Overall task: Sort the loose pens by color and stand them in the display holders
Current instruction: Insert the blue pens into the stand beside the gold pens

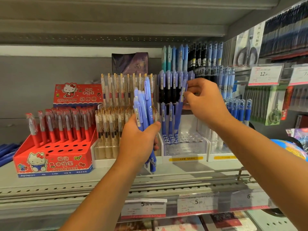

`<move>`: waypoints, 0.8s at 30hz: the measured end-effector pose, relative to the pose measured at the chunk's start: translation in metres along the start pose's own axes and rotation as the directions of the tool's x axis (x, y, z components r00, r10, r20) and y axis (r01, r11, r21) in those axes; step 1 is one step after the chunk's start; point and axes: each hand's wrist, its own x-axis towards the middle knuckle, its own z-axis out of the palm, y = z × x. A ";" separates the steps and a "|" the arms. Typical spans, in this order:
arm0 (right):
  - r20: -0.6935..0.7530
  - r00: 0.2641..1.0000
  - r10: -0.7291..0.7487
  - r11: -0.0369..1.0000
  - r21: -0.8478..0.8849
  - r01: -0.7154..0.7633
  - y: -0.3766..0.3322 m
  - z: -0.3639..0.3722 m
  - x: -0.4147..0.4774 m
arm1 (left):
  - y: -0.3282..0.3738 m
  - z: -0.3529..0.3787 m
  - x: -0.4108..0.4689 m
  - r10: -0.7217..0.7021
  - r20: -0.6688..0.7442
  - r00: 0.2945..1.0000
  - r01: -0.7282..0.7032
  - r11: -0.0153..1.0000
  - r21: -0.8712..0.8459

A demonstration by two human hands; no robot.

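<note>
As left hand [138,140] grips pens [143,104], red box [53,157]

Stock: blue pens [145,107] – matt plastic, smooth, w/ paper barcode stickers. Clear pens [116,92] – frosted plastic, shiny gold clips. Holder [188,147] – glossy clear plastic. Red box [55,162] – glossy printed card. Shelf [50,182] – grey ptd metal, matt.

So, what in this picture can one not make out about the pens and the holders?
Head view.
- How many blue pens the left hand holds: they overlap, and the fingers cover them.
- Whether the tip of the pen pinched by the right hand sits in the clear holder: lost among standing pens.
- Yellow label on that holder: too blurred to read.
- Dark blue pens at the left edge: cut off by the frame.
</note>
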 end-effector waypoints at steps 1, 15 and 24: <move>-0.010 1.000 -0.018 0.997 -0.077 0.017 0.003 0.000 0.002 | 0.000 0.000 0.000 0.001 0.003 1.000 -0.001 1.000 0.002; 0.058 0.998 0.015 0.901 -0.435 0.011 0.037 0.014 -0.006 | 0.001 0.000 -0.001 0.005 0.020 1.000 -0.005 1.000 0.021; 0.050 0.996 0.068 0.833 -0.552 -0.029 0.043 0.018 -0.007 | 0.001 0.001 -0.002 0.016 0.055 0.998 -0.017 1.000 0.026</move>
